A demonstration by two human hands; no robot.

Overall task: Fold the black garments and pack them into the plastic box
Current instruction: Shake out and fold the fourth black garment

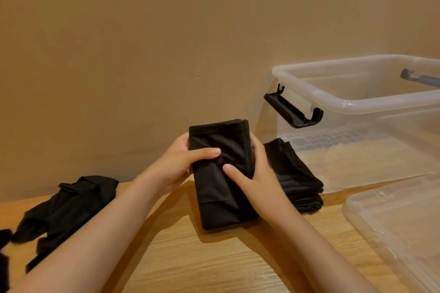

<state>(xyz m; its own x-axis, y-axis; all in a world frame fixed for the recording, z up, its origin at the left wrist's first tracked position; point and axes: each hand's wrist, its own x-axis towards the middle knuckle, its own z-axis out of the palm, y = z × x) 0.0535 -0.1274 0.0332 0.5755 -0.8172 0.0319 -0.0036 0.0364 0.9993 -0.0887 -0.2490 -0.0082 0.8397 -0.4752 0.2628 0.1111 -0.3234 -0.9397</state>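
Observation:
A folded black garment stands tilted up off the wooden table, its lower edge near the tabletop. My left hand grips its left edge with the thumb across the front. My right hand grips its right edge, thumb pressed on the front. Behind my right hand lies a folded stack of black garments against the clear plastic box, which is open with nothing inside. Unfolded black garments lie in a heap at the left.
The box's clear lid lies flat at the front right. A black latch sticks out from the box's left end. A beige wall runs right behind the table. More black cloth shows at the left edge.

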